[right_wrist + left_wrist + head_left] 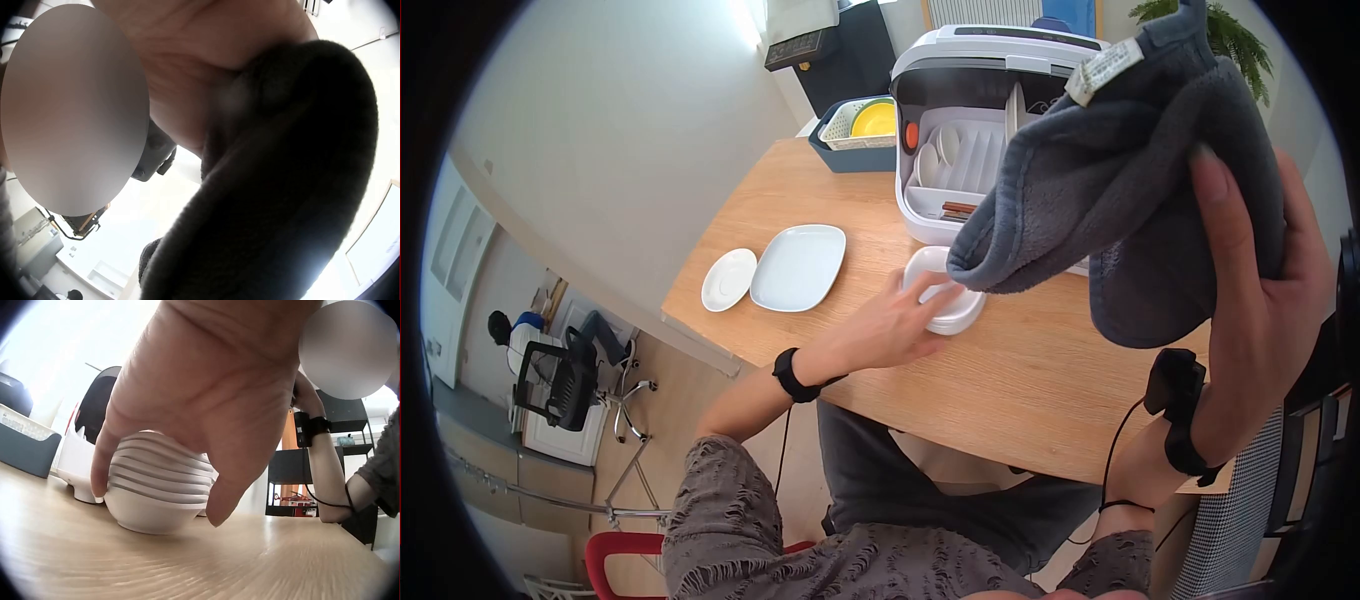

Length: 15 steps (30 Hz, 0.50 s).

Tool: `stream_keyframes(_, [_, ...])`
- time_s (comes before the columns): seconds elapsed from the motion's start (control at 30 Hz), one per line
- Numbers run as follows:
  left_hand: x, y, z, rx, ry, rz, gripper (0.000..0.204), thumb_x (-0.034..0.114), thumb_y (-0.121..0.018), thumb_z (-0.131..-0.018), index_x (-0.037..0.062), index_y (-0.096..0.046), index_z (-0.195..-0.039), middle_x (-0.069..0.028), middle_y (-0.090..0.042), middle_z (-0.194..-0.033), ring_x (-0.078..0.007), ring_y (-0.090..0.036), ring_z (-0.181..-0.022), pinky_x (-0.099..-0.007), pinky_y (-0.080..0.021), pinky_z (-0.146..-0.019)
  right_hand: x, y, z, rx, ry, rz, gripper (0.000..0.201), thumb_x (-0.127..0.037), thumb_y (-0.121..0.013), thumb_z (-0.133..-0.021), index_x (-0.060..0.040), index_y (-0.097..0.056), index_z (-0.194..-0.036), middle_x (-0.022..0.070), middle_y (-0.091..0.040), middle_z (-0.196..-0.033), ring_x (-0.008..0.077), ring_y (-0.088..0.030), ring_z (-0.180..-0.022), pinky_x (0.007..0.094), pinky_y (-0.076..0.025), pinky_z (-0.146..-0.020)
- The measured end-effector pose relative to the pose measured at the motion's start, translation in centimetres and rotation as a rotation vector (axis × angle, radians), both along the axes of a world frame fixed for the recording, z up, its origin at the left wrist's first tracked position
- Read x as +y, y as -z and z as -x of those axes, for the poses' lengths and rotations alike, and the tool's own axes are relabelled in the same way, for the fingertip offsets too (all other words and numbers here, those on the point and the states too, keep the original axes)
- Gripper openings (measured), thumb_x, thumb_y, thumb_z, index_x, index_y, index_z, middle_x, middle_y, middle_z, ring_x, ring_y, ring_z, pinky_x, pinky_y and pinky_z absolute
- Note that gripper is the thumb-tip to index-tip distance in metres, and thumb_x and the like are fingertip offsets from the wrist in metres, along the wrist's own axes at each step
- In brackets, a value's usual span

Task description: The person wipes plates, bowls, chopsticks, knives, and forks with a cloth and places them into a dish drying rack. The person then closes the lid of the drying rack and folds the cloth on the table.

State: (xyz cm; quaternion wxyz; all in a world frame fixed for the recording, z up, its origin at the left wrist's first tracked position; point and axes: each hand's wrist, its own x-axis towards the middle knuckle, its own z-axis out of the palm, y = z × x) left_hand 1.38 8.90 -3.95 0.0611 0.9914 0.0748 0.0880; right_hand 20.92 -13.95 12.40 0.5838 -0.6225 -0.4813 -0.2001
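My left hand [890,325] is at a stack of white bowls [159,487] on the wooden table. In the left wrist view, its fingers come down one side of the stack and the thumb down the other, with the palm above. From the head view, the hand is blurred and covers part of the bowls. Raised on the right, my right hand [1260,270] grips a grey plush cloth [1080,190] with a white label, thumb across its front. The cloth hangs in folds and overlaps the table's far side; in the right wrist view it looks dark.
A white dish cabinet [950,215] stands at the back with its front open, holding a rack, spoons and chopsticks. To the left lie a square plate [800,268] and a small round plate [728,280]. Behind them is a blue bin [850,160] with a basket and yellow bowl.
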Motion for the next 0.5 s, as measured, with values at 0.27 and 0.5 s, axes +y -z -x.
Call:
stream_keyframes(0.27, [-1.6, 0.0, -2.5, -0.122, 0.313, 0.151, 0.074, 0.035, -0.072, -0.088, 0.0109, -0.035, -0.148, -0.0239, -0.035, -0.149, -0.0375, -0.066, -0.093, -0.0438, -0.052, -0.086, 0.6, -0.2, 0.6, 0.037, -0.139, 0.069, 0.028, -0.019, -0.070, -0.095, 0.0011, -0.065, -0.114, 0.0018, -0.067, -0.091, 0.0058, -0.060, -0.081, 0.0180, -0.046, -0.075])
stream_keyframes(0.5, [6.7, -0.3, 1.9, -0.067, -0.210, 0.051, 0.076, 0.049, -0.068, -0.089, 0.0123, -0.037, -0.148, -0.0284, -0.032, -0.148, -0.0484, -0.035, -0.135, -0.0575, -0.034, -0.109, 0.6, -0.3, 0.0, 0.065, -0.020, 0.005, 0.027, -0.019, -0.072, -0.093, 0.0014, -0.068, -0.111, 0.0022, -0.069, -0.091, 0.0062, -0.062, -0.081, 0.0182, -0.048, -0.074])
